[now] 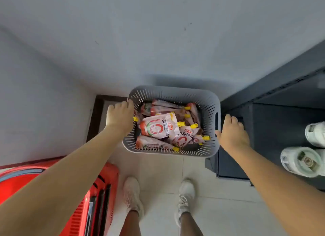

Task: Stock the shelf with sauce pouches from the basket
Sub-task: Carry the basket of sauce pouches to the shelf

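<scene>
Head camera, looking down: a grey slotted plastic basket, filled with red-and-white spouted sauce pouches with yellow caps, sits straight ahead of the person, between both outstretched arms. The left hand curls its fingers over the basket's left rim; the right hand lies against the right wall beside the handle slot, thumb touching, though whether it truly grips cannot be told. The basket's long axis runs left to right, both hands equally near. The dark metal shelf lies just right of the basket, so the right hand looks nearer for placing pouches.
</scene>
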